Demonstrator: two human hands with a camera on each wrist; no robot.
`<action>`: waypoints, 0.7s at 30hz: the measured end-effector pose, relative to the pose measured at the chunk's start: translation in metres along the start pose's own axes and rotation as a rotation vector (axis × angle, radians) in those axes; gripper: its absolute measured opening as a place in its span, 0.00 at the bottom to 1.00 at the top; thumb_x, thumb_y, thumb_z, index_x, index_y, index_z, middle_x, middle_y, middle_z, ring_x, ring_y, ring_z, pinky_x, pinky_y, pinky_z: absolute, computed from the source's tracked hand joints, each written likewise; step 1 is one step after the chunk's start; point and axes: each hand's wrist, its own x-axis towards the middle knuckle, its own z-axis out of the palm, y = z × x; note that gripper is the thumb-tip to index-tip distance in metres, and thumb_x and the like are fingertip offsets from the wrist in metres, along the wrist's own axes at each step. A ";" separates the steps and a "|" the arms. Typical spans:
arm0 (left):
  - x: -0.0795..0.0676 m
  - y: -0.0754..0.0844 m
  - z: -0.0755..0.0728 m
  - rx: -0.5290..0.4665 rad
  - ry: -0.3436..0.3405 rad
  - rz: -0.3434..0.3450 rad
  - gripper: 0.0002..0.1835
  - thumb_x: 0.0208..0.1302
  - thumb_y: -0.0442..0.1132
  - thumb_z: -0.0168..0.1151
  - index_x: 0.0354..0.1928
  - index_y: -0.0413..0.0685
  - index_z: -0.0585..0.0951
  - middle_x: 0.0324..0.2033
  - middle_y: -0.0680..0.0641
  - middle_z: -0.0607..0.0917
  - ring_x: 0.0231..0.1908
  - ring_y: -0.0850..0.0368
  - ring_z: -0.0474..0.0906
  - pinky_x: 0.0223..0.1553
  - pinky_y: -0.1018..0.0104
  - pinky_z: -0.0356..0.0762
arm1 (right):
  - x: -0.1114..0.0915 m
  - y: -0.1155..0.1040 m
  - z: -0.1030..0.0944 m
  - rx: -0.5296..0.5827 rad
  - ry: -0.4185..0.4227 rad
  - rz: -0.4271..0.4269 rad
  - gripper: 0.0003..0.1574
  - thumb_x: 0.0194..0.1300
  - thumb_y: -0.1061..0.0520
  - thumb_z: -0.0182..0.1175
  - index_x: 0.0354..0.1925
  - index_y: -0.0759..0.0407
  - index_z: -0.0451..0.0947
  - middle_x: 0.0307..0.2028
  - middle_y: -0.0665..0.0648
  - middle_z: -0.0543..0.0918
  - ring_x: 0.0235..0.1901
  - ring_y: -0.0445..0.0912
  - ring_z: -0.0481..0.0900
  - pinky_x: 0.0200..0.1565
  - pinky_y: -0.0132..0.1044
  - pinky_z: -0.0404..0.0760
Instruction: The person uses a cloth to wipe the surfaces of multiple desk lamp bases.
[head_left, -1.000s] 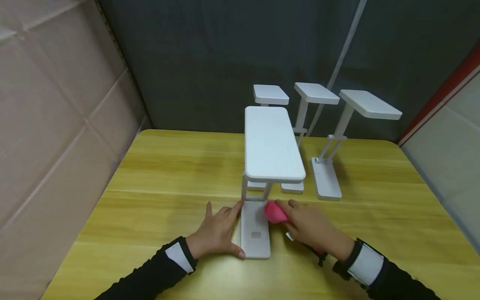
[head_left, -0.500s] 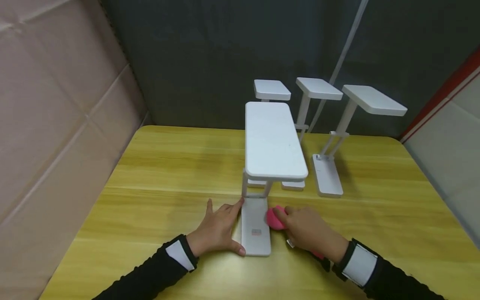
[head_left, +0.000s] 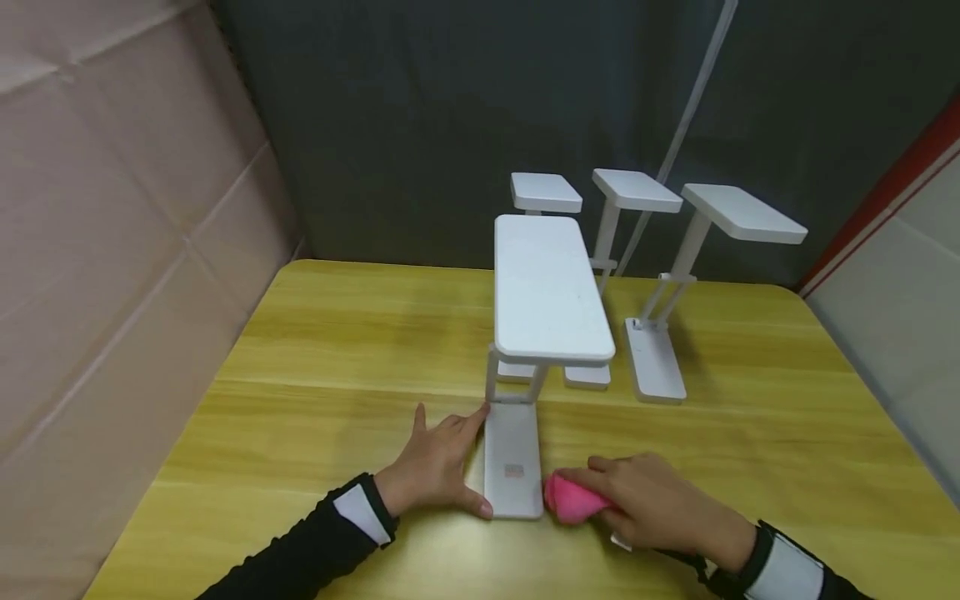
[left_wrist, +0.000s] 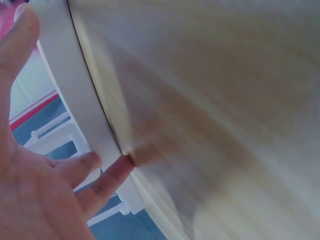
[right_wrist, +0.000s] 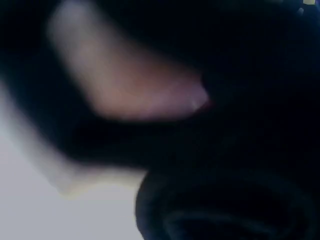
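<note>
A white folding desk lamp (head_left: 513, 450) stands in front of me, its flat rectangular head (head_left: 551, 287) raised above the base. Along the base's left edge, my left hand (head_left: 435, 471) presses with spread fingers, the thumb at the near corner and the fingertips by the hinge. The left wrist view shows two fingertips (left_wrist: 120, 167) against the side of the base (left_wrist: 80, 75). My right hand (head_left: 660, 504) grips a bunched pink cloth (head_left: 573, 498) right beside the base's near right corner. In the right wrist view only a blurred finger (right_wrist: 145, 95) shows amid dark shapes.
Behind stand three more white lamps: one at the right (head_left: 656, 362), one in the middle (head_left: 636, 190) and one partly hidden by the front lamp (head_left: 546, 192). The wooden table (head_left: 360, 333) ends at a dark back panel (head_left: 420, 125). A pale padded wall (head_left: 120, 250) rises at the left.
My right hand has drawn the pink cloth toward me along the base's right edge, from near the hinge to the near corner. The left hand and the lamp have stayed in place.
</note>
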 end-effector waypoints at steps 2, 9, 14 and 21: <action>0.000 0.001 0.000 0.005 0.005 0.009 0.70 0.24 0.74 0.66 0.68 0.47 0.46 0.60 0.46 0.68 0.57 0.54 0.64 0.54 0.26 0.35 | 0.008 0.009 -0.001 -0.046 0.050 0.105 0.35 0.50 0.54 0.61 0.58 0.43 0.66 0.30 0.45 0.72 0.16 0.34 0.60 0.17 0.29 0.62; -0.008 -0.002 0.001 0.003 0.008 -0.008 0.70 0.24 0.74 0.67 0.68 0.46 0.46 0.60 0.46 0.68 0.56 0.54 0.65 0.53 0.25 0.34 | 0.062 0.024 0.016 -0.287 0.229 0.184 0.32 0.48 0.53 0.60 0.54 0.53 0.68 0.30 0.58 0.77 0.12 0.39 0.60 0.12 0.33 0.60; -0.013 -0.002 0.000 0.006 0.044 -0.009 0.70 0.23 0.73 0.68 0.68 0.44 0.48 0.57 0.44 0.71 0.55 0.53 0.66 0.53 0.25 0.35 | 0.060 0.015 0.021 -0.262 0.241 0.118 0.29 0.47 0.56 0.59 0.51 0.52 0.70 0.25 0.53 0.73 0.12 0.39 0.61 0.13 0.35 0.62; -0.009 -0.002 -0.004 0.035 0.052 -0.004 0.70 0.23 0.73 0.68 0.67 0.43 0.49 0.56 0.44 0.72 0.54 0.52 0.67 0.53 0.25 0.37 | 0.023 -0.012 0.019 -0.221 0.139 0.001 0.36 0.43 0.58 0.59 0.55 0.49 0.69 0.27 0.48 0.71 0.13 0.37 0.58 0.13 0.33 0.62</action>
